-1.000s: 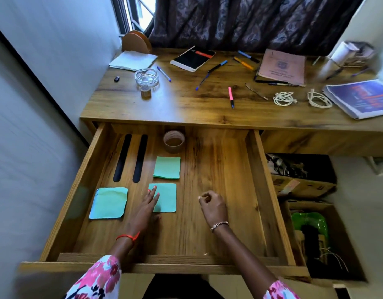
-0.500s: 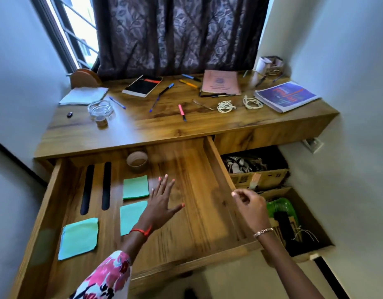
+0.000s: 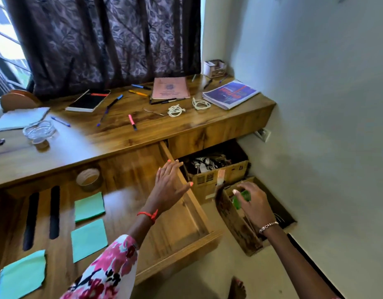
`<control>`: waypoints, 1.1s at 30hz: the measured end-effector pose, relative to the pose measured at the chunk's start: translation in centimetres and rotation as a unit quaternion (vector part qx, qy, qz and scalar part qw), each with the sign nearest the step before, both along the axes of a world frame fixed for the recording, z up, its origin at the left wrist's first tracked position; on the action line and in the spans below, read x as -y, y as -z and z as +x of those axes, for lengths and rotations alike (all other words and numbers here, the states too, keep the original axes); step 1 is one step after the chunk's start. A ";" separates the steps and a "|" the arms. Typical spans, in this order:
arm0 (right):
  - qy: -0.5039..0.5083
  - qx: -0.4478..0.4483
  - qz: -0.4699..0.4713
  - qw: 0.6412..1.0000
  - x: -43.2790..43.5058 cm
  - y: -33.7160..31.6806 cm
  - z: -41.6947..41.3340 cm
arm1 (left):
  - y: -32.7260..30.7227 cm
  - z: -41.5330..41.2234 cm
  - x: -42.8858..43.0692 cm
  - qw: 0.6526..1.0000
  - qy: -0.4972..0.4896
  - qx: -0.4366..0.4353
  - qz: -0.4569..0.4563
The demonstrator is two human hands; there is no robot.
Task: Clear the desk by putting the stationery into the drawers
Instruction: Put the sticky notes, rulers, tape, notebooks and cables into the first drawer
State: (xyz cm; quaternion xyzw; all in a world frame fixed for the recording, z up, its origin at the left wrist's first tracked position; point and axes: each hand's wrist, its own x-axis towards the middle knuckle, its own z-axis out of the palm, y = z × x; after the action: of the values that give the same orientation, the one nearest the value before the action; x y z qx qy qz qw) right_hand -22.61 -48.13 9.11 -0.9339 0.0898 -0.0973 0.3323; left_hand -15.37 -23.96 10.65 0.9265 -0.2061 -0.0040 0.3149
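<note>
The wooden drawer (image 3: 186,214) stands pulled out below the desk (image 3: 125,139). Inside it lie three green sticky-note pads (image 3: 89,239), two black strips (image 3: 54,212) and a roll of tape (image 3: 88,178). My left hand (image 3: 170,183) hovers flat and empty over the drawer's right side wall, fingers spread. My right hand (image 3: 254,203) hangs empty to the right of the drawer, above the floor boxes, fingers loosely curled. On the desk lie a pink highlighter (image 3: 132,121), several pens (image 3: 112,103), a black notebook (image 3: 88,101), a pink booklet (image 3: 170,88), two cord coils (image 3: 175,110) and a blue book (image 3: 230,93).
A glass ashtray (image 3: 38,130) and white paper (image 3: 18,118) sit on the desk's left. A pen holder (image 3: 215,67) stands in the back right corner. Cardboard boxes (image 3: 216,175) sit on the floor under the desk's right half. The white wall (image 3: 315,104) closes the right side.
The view has swung right and up. My left hand lifted off the sticky notes and moved right to the drawer's side wall. My right hand moved right, out past the drawer.
</note>
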 end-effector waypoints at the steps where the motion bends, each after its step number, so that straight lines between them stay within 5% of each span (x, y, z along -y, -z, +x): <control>1: -0.005 -0.007 -0.005 1.000 1.4 0.0 0.7 | -0.1 0.7 1.4 1.000 0.000 -0.006 -0.006; 18: -0.096 -0.026 -0.022 0.995 22.6 -2.4 13.6 | -1.9 13.1 20.5 0.993 -0.044 -0.058 -0.096; 33: -0.002 -0.025 0.165 0.986 25.6 -2.8 32.8 | -1.1 35.5 27.2 0.995 -0.067 -0.057 -0.052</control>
State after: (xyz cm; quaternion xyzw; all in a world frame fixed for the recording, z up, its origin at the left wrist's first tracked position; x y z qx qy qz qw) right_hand 10.15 -73.76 11.90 -0.8684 0.1109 -0.0567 0.4800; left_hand 20.09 -51.19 11.78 0.9187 -0.1251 -0.0251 0.3737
